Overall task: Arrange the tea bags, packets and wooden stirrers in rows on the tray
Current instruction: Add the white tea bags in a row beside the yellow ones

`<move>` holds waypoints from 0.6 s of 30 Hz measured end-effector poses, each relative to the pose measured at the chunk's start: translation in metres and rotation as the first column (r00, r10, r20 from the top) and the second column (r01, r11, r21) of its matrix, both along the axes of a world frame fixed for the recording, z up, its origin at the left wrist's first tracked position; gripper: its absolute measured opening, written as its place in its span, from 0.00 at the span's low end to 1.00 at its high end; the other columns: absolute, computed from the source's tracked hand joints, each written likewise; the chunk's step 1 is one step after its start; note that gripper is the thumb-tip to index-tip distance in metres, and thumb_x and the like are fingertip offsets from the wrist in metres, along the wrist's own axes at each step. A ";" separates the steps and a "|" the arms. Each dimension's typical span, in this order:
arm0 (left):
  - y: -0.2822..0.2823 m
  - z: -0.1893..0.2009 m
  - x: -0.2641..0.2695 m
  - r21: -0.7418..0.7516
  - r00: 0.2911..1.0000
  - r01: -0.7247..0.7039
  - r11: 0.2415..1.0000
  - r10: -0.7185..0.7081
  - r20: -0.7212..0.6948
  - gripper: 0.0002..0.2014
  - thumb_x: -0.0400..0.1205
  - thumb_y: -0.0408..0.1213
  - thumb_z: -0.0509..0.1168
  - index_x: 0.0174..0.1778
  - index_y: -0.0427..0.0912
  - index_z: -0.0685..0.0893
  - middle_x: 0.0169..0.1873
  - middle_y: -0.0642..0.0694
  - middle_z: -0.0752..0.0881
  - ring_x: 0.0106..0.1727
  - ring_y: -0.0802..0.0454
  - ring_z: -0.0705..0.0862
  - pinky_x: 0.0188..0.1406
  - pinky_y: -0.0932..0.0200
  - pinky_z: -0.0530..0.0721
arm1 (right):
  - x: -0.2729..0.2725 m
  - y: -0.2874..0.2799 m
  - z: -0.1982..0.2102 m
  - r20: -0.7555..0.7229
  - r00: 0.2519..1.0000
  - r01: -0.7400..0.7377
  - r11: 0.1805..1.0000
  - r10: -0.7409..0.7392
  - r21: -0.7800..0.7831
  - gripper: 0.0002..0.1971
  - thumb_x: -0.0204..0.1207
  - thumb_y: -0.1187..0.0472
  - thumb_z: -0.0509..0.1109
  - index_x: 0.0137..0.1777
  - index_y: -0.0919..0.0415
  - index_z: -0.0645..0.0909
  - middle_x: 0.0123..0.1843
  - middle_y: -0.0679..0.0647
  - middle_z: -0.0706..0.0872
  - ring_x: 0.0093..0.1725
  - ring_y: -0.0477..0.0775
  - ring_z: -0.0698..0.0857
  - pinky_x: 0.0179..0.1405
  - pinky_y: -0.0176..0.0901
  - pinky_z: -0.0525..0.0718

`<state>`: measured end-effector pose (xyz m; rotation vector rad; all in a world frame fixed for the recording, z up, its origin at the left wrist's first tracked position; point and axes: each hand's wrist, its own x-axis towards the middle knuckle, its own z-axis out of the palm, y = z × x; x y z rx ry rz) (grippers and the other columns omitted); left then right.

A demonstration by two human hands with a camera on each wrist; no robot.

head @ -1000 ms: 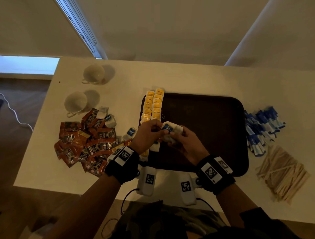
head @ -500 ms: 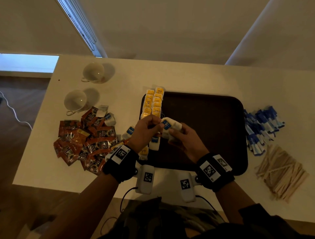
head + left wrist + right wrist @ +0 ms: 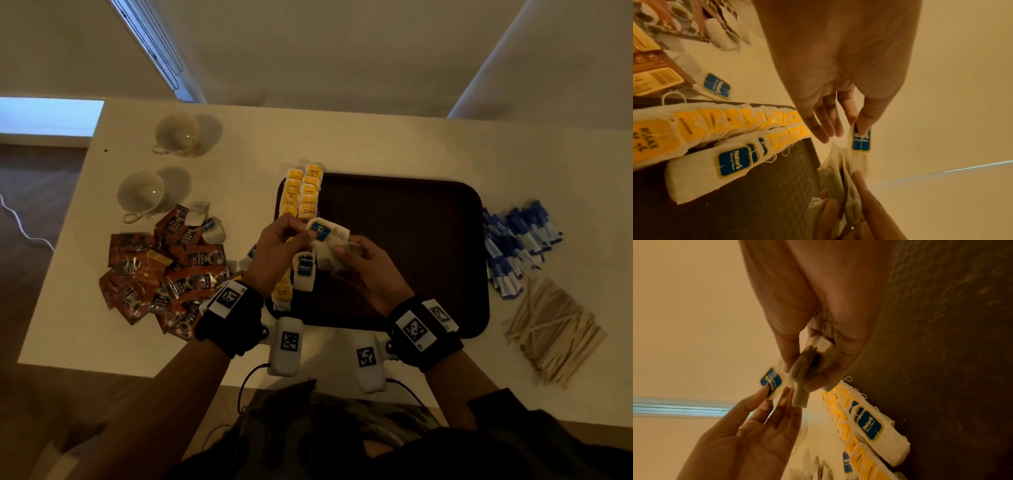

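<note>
Over the left part of the dark brown tray (image 3: 411,212), my right hand (image 3: 339,251) grips a small bunch of white tea bags (image 3: 337,240), also seen in the right wrist view (image 3: 803,374). My left hand (image 3: 310,234) pinches the blue tag (image 3: 861,141) of one bag in that bunch between thumb and forefinger. Two rows of yellow-tag tea bags (image 3: 301,195) lie along the tray's left edge. A blue-tag tea bag (image 3: 305,270) lies on the tray below my hands.
A heap of brown coffee sachets (image 3: 161,270) and loose tea bags (image 3: 212,229) lie left of the tray, with two cups (image 3: 140,195) behind them. Blue sachets (image 3: 517,243) and wooden stirrers (image 3: 551,329) lie right of the tray. The table's near edge is close to my wrists.
Both hands have shifted slightly away from me over the tray, still together on the bunch. The blue-tag bag lying on the tray now shows below them.
</note>
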<state>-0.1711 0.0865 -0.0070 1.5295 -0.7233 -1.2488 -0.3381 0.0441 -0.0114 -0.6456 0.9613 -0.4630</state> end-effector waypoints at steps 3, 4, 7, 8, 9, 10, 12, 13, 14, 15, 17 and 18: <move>0.000 0.006 0.002 -0.035 0.998 -0.062 0.997 0.062 -0.020 0.08 0.80 0.24 0.63 0.37 0.38 0.75 0.44 0.34 0.84 0.47 0.43 0.85 0.50 0.45 0.85 | -0.002 0.001 -0.003 -0.025 1.000 -0.019 1.000 0.018 -0.024 0.09 0.79 0.66 0.65 0.59 0.62 0.77 0.53 0.54 0.85 0.50 0.50 0.87 0.43 0.38 0.87; 0.001 0.008 0.004 -0.048 0.996 -0.082 0.995 0.081 -0.023 0.08 0.80 0.23 0.62 0.37 0.38 0.75 0.42 0.37 0.85 0.46 0.44 0.86 0.49 0.48 0.87 | -0.002 0.001 -0.005 -0.038 0.999 -0.015 1.000 0.014 -0.027 0.09 0.79 0.67 0.66 0.58 0.61 0.78 0.53 0.54 0.85 0.50 0.50 0.86 0.44 0.38 0.87; 0.005 0.011 0.014 -0.076 0.996 -0.085 0.993 0.087 0.018 0.07 0.81 0.25 0.63 0.39 0.38 0.74 0.44 0.34 0.85 0.47 0.43 0.87 0.46 0.51 0.88 | -0.005 -0.001 -0.010 -0.097 0.995 0.034 0.999 -0.037 -0.030 0.08 0.79 0.66 0.66 0.56 0.61 0.78 0.52 0.54 0.84 0.50 0.50 0.85 0.46 0.39 0.88; 0.007 0.010 0.018 -0.065 0.997 -0.048 0.997 0.051 0.051 0.06 0.81 0.26 0.63 0.40 0.38 0.75 0.45 0.32 0.85 0.47 0.43 0.87 0.45 0.53 0.88 | -0.007 -0.002 -0.013 -0.117 0.991 0.056 0.998 -0.059 -0.027 0.08 0.79 0.66 0.67 0.56 0.60 0.78 0.53 0.54 0.84 0.50 0.50 0.85 0.47 0.40 0.87; 0.010 0.008 0.021 -0.035 0.996 0.007 0.999 -0.004 0.087 0.06 0.80 0.26 0.64 0.40 0.37 0.75 0.45 0.32 0.85 0.46 0.44 0.87 0.44 0.55 0.88 | -0.008 -0.002 -0.014 -0.131 0.988 0.075 0.997 -0.077 -0.022 0.08 0.79 0.66 0.66 0.56 0.60 0.78 0.53 0.55 0.84 0.51 0.50 0.85 0.48 0.41 0.87; 0.014 0.004 0.023 0.013 0.990 0.073 0.997 -0.074 0.119 0.06 0.80 0.25 0.64 0.41 0.38 0.75 0.44 0.33 0.86 0.44 0.46 0.87 0.42 0.57 0.88 | -0.009 -0.002 -0.016 -0.142 0.986 0.090 0.996 -0.092 -0.017 0.07 0.79 0.65 0.66 0.56 0.59 0.78 0.54 0.55 0.84 0.51 0.50 0.85 0.48 0.41 0.87; 0.022 -0.010 0.025 0.150 0.954 0.223 0.963 -0.247 0.170 0.07 0.78 0.25 0.66 0.40 0.40 0.76 0.42 0.37 0.85 0.42 0.48 0.86 0.40 0.57 0.87 | -0.012 -0.001 -0.019 -0.154 0.982 0.107 0.994 -0.107 -0.006 0.07 0.80 0.65 0.66 0.57 0.60 0.78 0.55 0.56 0.83 0.51 0.50 0.85 0.47 0.41 0.87; 0.025 -0.018 0.026 0.231 0.918 0.297 0.927 -0.343 0.199 0.07 0.78 0.26 0.67 0.41 0.41 0.77 0.41 0.39 0.85 0.42 0.47 0.86 0.41 0.54 0.87 | -0.013 -0.001 -0.020 -0.157 0.982 0.108 0.994 -0.107 -0.003 0.07 0.80 0.64 0.66 0.57 0.60 0.78 0.56 0.56 0.83 0.52 0.50 0.84 0.47 0.41 0.86; 0.028 -0.026 0.026 0.312 0.876 0.353 0.882 -0.429 0.221 0.07 0.78 0.27 0.68 0.41 0.42 0.77 0.41 0.41 0.85 0.43 0.46 0.86 0.42 0.51 0.88 | -0.014 -0.001 -0.020 -0.158 0.982 0.103 0.995 -0.102 -0.001 0.08 0.80 0.64 0.65 0.57 0.60 0.78 0.56 0.56 0.83 0.52 0.51 0.84 0.47 0.41 0.86; 0.031 -0.033 0.026 0.377 0.841 0.388 0.841 -0.490 0.228 0.07 0.78 0.29 0.68 0.42 0.44 0.77 0.41 0.43 0.85 0.44 0.46 0.86 0.44 0.50 0.88 | -0.015 0.000 -0.020 -0.158 0.983 0.098 0.995 -0.096 0.001 0.07 0.80 0.64 0.65 0.57 0.60 0.78 0.56 0.55 0.83 0.53 0.51 0.84 0.47 0.41 0.86; 0.031 -0.042 0.025 0.442 0.804 0.401 0.802 -0.540 0.250 0.08 0.78 0.32 0.69 0.41 0.48 0.77 0.40 0.48 0.85 0.45 0.47 0.86 0.47 0.51 0.87 | -0.016 0.001 -0.020 -0.156 0.983 0.096 0.995 -0.093 0.010 0.07 0.80 0.64 0.65 0.56 0.59 0.78 0.56 0.54 0.82 0.54 0.51 0.84 0.47 0.41 0.87; 0.030 -0.046 0.024 0.452 0.785 0.393 0.801 -0.548 0.289 0.09 0.78 0.33 0.70 0.40 0.49 0.76 0.40 0.50 0.85 0.46 0.48 0.85 0.48 0.53 0.85 | -0.017 0.001 -0.021 -0.159 0.983 0.096 0.995 -0.093 0.016 0.07 0.80 0.64 0.65 0.57 0.59 0.78 0.57 0.55 0.82 0.54 0.51 0.83 0.47 0.41 0.87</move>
